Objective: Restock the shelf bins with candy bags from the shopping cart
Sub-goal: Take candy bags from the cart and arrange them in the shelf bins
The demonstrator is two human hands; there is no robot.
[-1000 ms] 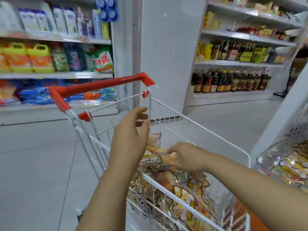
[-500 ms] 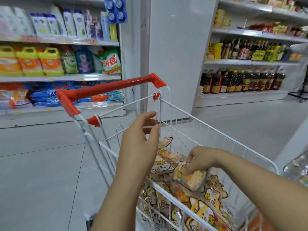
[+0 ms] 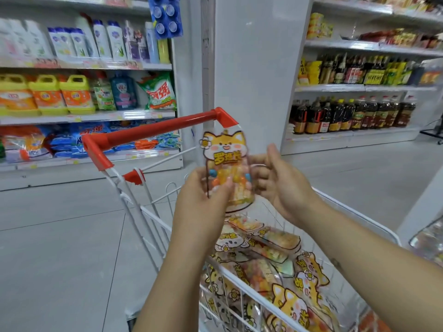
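Quick rundown of this shot. One candy bag point(image 3: 225, 161) is up in the air over the shopping cart point(image 3: 359, 215), upright, cartoon fox face on top and colourful sweets showing through the clear lower half. The left hand point(image 3: 203, 195) has it: grip curled round the lower left part, fingertips point(image 3: 227, 185) lying across the front. They cover a good chunk of the candy window.

The right hand point(image 3: 285, 185) is the tricky one. Palm faces the bag, thumb sticks up free, fingers sit right at the bag's right edge, partly behind it. It's motion-blurred, so I can't tell if that grip is actually closed on the bag or just touching it.

Below, the cart basket is piled with more candy bags point(image 3: 275, 255) of the same print, lying flat and overlapping. The bottom ones are seen only through the wire, and the pile runs off the lower edge. The red cart handle point(image 3: 153, 133) is at the far end, its right corner tucked behind the top of the held bag.

At the far right edge, a clear shelf bin point(image 3: 429, 238) is mostly cut off, contents just a shiny blur.

Behind: a white pillar point(image 3: 254, 68), detergent shelves point(image 3: 72, 94) on the left, dark bottles point(image 3: 347, 113) on the right. Labels are mostly too soft to read.
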